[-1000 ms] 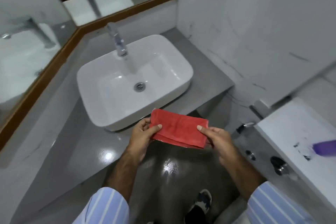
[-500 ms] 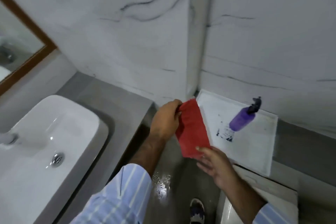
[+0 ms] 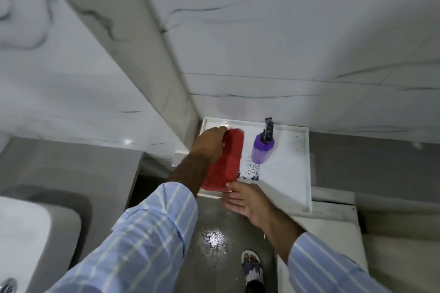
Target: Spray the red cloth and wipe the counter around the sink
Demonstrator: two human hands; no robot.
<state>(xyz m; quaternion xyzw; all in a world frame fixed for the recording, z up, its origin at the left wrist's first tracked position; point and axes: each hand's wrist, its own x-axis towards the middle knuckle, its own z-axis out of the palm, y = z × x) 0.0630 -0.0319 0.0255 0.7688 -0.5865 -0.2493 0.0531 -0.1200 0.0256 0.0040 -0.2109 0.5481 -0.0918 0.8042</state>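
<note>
The folded red cloth (image 3: pixel 226 162) hangs over the left part of a white tray (image 3: pixel 290 173). My left hand (image 3: pixel 209 145) grips its top edge. My right hand (image 3: pixel 245 200) is just below the cloth's lower corner, fingers spread, thumb touching or nearly touching the cloth. A purple spray bottle (image 3: pixel 263 150) with a black trigger head stands on the tray, right of the cloth. The white sink (image 3: pixel 35 240) shows at the lower left, set on the grey counter (image 3: pixel 95 173).
Marble wall tiles rise behind the tray and counter. The tray rests on a white toilet tank (image 3: pixel 333 216). Wet grey floor (image 3: pixel 214 240) lies between counter and toilet, with my sandalled foot (image 3: pixel 251 266) on it. Dark smudges mark the tray below the bottle.
The view has swung right from the sink to the tray. The cloth moved with my left hand over the tray. My right hand let go of the cloth and now sits below it.
</note>
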